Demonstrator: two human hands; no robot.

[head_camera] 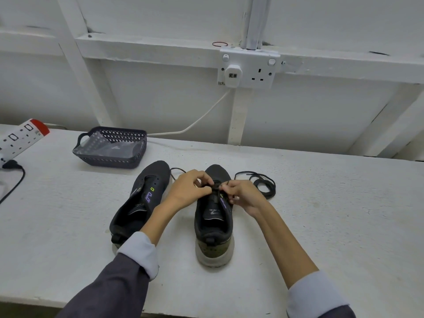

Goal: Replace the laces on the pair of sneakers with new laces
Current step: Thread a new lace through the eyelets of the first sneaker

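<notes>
Holding clear plastic packaging (112,146): basket (107,161) near left sneaker (156,177).

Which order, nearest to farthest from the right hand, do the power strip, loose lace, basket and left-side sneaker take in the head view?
1. Loose lace, just right of the right hand.
2. Left-side sneaker, left of it.
3. Basket, back left.
4. Power strip, far left edge.
</notes>
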